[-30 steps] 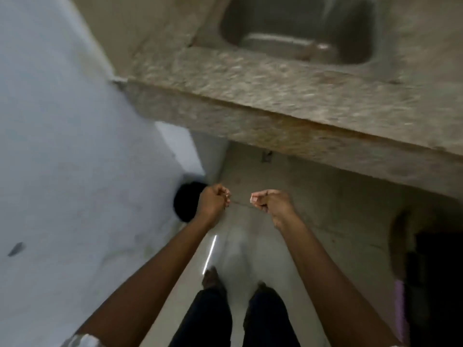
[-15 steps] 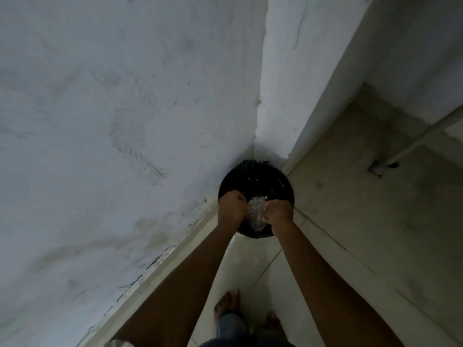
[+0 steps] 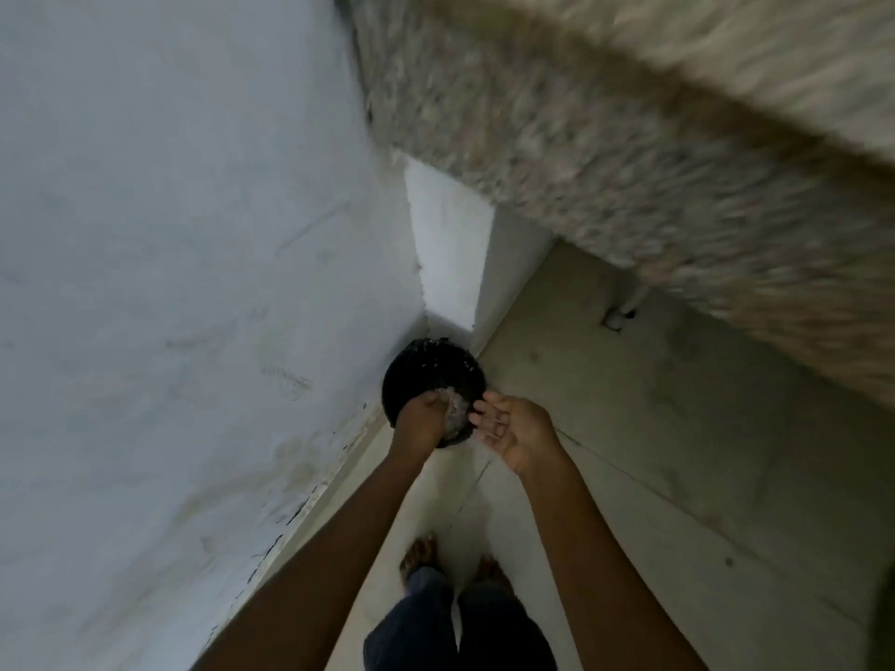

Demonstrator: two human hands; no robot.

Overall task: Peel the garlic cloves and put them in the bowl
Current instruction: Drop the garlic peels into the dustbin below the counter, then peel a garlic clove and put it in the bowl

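No garlic clove or bowl is in view. I stand over a round black bin [image 3: 426,375] on the floor in the corner. My left hand [image 3: 420,421] hangs over the bin's near rim with its fingers curled round a pale, filmy clump of garlic skins [image 3: 455,411]. My right hand [image 3: 513,426] is just right of the clump, palm turned up and fingers straight, holding nothing. The inside of the bin is dark, and I cannot make out what lies in it.
A white wall [image 3: 169,283] fills the left side. A speckled stone counter [image 3: 629,162] overhangs at the upper right, blurred. A white pipe end [image 3: 622,317] sits on the tiled floor [image 3: 678,477] beneath it. My bare feet [image 3: 421,554] stand just behind the bin.
I turned from the counter to the bin in the corner and brought both hands over it with the skins. My right hand has since uncurled and let go; the view tilted up.
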